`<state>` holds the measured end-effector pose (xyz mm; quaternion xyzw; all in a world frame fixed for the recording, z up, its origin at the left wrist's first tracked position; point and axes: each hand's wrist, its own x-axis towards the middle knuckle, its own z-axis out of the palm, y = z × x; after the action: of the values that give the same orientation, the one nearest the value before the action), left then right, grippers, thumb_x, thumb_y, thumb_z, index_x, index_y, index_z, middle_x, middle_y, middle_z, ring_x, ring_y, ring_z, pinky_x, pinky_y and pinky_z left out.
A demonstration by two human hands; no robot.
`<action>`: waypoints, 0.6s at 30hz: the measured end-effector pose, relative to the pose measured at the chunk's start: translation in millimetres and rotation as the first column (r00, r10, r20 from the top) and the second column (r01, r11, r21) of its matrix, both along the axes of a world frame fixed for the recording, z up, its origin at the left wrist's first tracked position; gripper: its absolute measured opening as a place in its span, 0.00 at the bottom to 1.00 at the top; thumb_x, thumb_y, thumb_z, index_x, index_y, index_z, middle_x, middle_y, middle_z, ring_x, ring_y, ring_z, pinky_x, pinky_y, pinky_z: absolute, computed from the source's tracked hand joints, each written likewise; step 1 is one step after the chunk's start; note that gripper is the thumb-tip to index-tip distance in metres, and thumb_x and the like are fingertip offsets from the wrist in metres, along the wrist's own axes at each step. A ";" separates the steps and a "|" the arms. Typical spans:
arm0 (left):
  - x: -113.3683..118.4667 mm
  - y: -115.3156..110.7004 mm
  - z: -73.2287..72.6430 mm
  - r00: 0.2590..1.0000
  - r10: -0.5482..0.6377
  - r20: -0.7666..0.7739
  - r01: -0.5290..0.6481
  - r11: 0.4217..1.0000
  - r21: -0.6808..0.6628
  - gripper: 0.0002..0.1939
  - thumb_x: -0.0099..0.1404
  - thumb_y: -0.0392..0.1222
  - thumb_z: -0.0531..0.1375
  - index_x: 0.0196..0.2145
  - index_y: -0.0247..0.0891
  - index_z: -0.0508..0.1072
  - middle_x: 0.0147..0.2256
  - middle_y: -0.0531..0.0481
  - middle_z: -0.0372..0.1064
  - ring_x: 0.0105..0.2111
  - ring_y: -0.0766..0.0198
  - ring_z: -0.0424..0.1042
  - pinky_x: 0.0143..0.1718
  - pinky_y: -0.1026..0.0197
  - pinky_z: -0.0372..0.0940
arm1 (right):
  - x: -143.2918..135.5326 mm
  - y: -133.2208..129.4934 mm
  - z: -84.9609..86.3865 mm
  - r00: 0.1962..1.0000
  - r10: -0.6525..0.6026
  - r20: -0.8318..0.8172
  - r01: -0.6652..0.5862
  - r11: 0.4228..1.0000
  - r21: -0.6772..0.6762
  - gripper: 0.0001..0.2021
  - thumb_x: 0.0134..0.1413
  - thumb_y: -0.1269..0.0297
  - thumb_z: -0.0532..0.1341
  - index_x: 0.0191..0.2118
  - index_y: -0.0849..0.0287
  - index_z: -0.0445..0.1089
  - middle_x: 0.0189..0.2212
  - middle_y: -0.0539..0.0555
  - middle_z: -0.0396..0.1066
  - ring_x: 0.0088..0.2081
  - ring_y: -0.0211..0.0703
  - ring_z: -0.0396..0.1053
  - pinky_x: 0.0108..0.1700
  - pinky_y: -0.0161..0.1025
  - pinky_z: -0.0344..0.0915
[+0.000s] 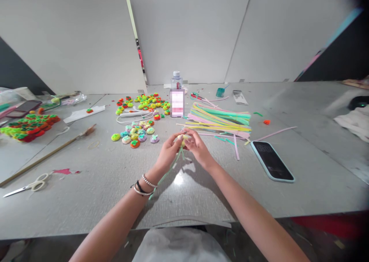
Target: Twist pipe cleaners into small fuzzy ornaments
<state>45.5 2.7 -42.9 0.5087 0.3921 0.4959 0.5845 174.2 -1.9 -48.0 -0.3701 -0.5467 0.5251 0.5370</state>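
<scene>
My left hand [170, 151] and my right hand [198, 146] meet over the middle of the table, fingers closed around a small pale yellow fuzzy piece [184, 140]. From it a light green pipe cleaner [175, 161] trails down past my left wrist, and a short green end hangs beside it. The fingers partly cover the yellow piece. Left of my hands lies a group of small pastel and orange fuzzy pieces [134, 131]. A bundle of long pink, yellow and green pipe cleaners [219, 119] rests to the right, beyond my right hand.
Scissors [39, 182] and a long wooden stick [43, 157] lie left. A phone [272, 161] lies right. Behind my hands stand a lit screen [177, 104] and a bottle [176, 81]. More fuzzy pieces [31, 126] sit far left; a white tool [134, 114] with a cord lies near the pile.
</scene>
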 end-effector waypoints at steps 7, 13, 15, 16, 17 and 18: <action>-4.4 4.3 -1.8 0.983 -0.011 0.184 0.025 0.997 -0.076 0.23 0.59 0.55 0.59 0.46 0.37 0.73 0.33 0.50 0.73 0.29 0.70 0.68 0.31 0.67 0.61 | -0.5 3.3 -8.4 0.996 0.065 0.065 -0.058 0.993 -0.106 0.18 0.49 0.51 0.62 0.42 0.55 0.68 0.34 0.52 0.70 0.34 0.41 0.69 0.34 0.36 0.66; -4.5 0.7 6.5 0.935 -0.029 0.354 0.114 0.969 -0.221 0.18 0.58 0.45 0.62 0.45 0.36 0.72 0.37 0.47 0.74 0.34 0.66 0.72 0.34 0.65 0.66 | -1.7 1.8 -4.6 0.998 0.053 -0.015 -0.054 0.987 -0.152 0.16 0.48 0.50 0.62 0.37 0.57 0.70 0.33 0.51 0.70 0.31 0.39 0.68 0.36 0.36 0.66; -5.2 0.4 7.5 0.929 -0.028 0.370 0.121 0.965 -0.231 0.19 0.58 0.42 0.62 0.47 0.36 0.71 0.38 0.47 0.74 0.35 0.67 0.73 0.36 0.65 0.66 | -1.9 1.6 -4.6 0.997 0.053 -0.048 -0.060 0.984 -0.166 0.16 0.48 0.50 0.62 0.37 0.58 0.70 0.32 0.51 0.70 0.31 0.38 0.68 0.37 0.36 0.66; -5.6 0.4 7.4 0.927 -0.033 0.372 0.125 0.966 -0.226 0.19 0.58 0.41 0.62 0.48 0.37 0.70 0.38 0.47 0.74 0.35 0.68 0.73 0.36 0.66 0.66 | -2.0 1.7 -4.8 0.997 0.052 -0.062 -0.062 0.983 -0.173 0.16 0.48 0.50 0.62 0.37 0.58 0.70 0.32 0.51 0.70 0.31 0.38 0.67 0.37 0.36 0.66; -5.9 0.3 7.2 0.927 -0.039 0.372 0.127 0.968 -0.216 0.20 0.58 0.40 0.62 0.49 0.37 0.69 0.38 0.48 0.74 0.34 0.69 0.73 0.36 0.67 0.66 | -2.1 1.8 -5.1 0.996 0.047 -0.073 -0.060 0.981 -0.183 0.16 0.47 0.50 0.63 0.36 0.58 0.70 0.31 0.51 0.69 0.30 0.38 0.67 0.37 0.36 0.66; -6.3 0.3 7.0 0.928 -0.045 0.370 0.130 0.970 -0.208 0.20 0.58 0.39 0.62 0.49 0.38 0.69 0.38 0.49 0.74 0.33 0.70 0.72 0.36 0.68 0.66 | -2.0 2.1 -5.5 0.996 0.042 -0.082 -0.058 0.980 -0.193 0.16 0.47 0.50 0.63 0.36 0.58 0.70 0.31 0.51 0.69 0.30 0.37 0.67 0.36 0.36 0.66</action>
<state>39.3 3.0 -35.9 0.3550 0.3088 0.5061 0.7228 172.2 0.1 -53.5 -0.3865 -0.4803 0.6035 0.5057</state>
